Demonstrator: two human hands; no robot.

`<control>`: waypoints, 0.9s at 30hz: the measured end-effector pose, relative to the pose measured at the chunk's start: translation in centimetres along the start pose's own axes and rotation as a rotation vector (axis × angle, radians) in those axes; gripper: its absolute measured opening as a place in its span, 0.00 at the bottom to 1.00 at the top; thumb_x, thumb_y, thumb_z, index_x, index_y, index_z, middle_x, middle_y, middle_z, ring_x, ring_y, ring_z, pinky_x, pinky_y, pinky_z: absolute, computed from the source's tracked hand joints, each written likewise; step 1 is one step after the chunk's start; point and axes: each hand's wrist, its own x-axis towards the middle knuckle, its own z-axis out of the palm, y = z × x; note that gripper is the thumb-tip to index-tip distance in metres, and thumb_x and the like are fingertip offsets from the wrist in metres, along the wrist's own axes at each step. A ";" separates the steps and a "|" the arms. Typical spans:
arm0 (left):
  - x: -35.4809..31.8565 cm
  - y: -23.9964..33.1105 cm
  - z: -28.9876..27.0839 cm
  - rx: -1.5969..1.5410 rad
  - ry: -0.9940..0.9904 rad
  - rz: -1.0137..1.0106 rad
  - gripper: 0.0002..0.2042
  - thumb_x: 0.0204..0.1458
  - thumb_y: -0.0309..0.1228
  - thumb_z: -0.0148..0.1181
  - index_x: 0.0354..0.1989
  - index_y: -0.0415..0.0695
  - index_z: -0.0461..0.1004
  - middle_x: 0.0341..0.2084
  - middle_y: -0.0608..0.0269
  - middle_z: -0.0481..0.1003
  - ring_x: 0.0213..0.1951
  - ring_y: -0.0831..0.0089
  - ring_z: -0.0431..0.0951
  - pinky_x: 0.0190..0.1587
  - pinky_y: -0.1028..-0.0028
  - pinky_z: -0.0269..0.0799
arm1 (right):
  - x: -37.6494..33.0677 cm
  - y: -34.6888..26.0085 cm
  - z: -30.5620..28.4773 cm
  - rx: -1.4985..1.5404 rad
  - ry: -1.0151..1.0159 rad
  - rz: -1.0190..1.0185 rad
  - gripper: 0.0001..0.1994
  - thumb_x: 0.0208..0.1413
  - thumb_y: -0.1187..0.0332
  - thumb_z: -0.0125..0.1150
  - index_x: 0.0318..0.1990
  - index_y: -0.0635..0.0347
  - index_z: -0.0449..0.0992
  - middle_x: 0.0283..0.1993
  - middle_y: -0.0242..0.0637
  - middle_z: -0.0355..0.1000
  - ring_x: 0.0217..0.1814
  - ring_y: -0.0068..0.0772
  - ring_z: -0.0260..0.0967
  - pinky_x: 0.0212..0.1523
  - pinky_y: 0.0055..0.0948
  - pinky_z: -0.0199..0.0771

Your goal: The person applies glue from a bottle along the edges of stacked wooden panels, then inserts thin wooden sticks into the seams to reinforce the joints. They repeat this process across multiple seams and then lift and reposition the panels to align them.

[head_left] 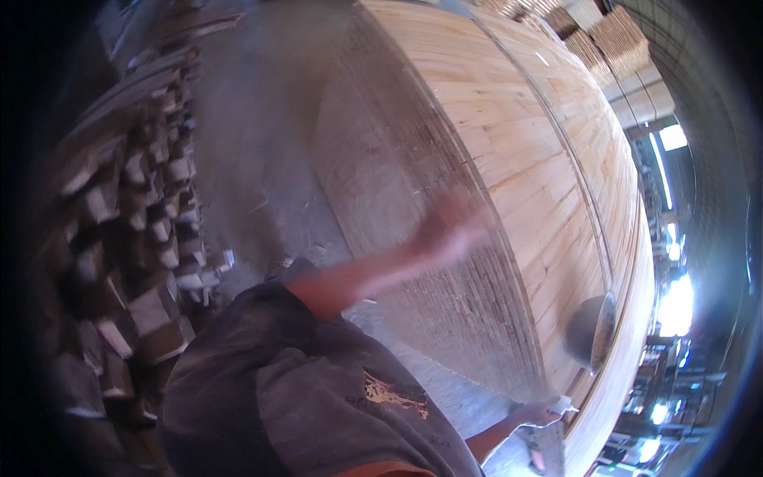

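Observation:
My left hand (pixel 453 226) is smeared by motion beside the near edge of a tall stack of wooden panels (pixel 509 143), and its fingers cannot be made out. My right hand (pixel 537 414), low in the view by the stack's near corner, is closed around a white bottle (pixel 565 405); a pale, pointed tip sticks out past the fingers, and most of the bottle is hidden. Close to that hand, a dark grey bowl (pixel 586 330) sits tilted in the picture on the panel top.
Many cut wood blocks (pixel 151 310) are piled along the left, beyond a strip of grey floor (pixel 262 159). Bundled boards (pixel 618 44) are stacked at the far right. A dark line or gap (pixel 548 111) runs lengthwise along the panel top. Bright lights (pixel 675 306) show at the right.

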 end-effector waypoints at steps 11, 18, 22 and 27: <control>10.1 -18.8 -5.4 0.259 -0.107 0.383 0.26 0.48 0.47 0.84 0.54 0.52 0.84 0.52 0.66 0.82 0.58 0.61 0.76 0.64 0.58 0.70 | -9.1 -19.0 -2.5 0.030 0.014 0.116 0.22 0.72 0.59 0.73 0.60 0.70 0.80 0.52 0.47 0.86 0.48 0.42 0.85 0.50 0.41 0.86; 10.6 -18.9 -6.1 0.089 -0.181 0.187 0.24 0.47 0.44 0.84 0.50 0.51 0.83 0.51 0.64 0.82 0.56 0.60 0.77 0.63 0.59 0.69 | -10.4 -27.0 -2.1 0.339 -0.059 0.111 0.20 0.72 0.63 0.73 0.59 0.72 0.80 0.50 0.45 0.86 0.48 0.40 0.85 0.51 0.40 0.87; 12.8 -17.3 -7.1 0.138 -0.287 0.088 0.24 0.46 0.39 0.85 0.50 0.50 0.82 0.51 0.59 0.82 0.56 0.54 0.78 0.62 0.57 0.71 | -11.6 -32.1 -1.9 0.423 -0.081 0.089 0.19 0.72 0.64 0.72 0.59 0.73 0.80 0.50 0.46 0.87 0.50 0.41 0.85 0.53 0.38 0.86; 13.2 -19.3 -11.9 0.059 -0.090 0.092 0.20 0.51 0.34 0.83 0.49 0.46 0.81 0.51 0.54 0.82 0.54 0.52 0.80 0.57 0.54 0.75 | -12.3 -38.0 -1.1 0.461 -0.216 0.130 0.19 0.73 0.64 0.71 0.60 0.73 0.80 0.51 0.47 0.87 0.53 0.41 0.86 0.57 0.38 0.85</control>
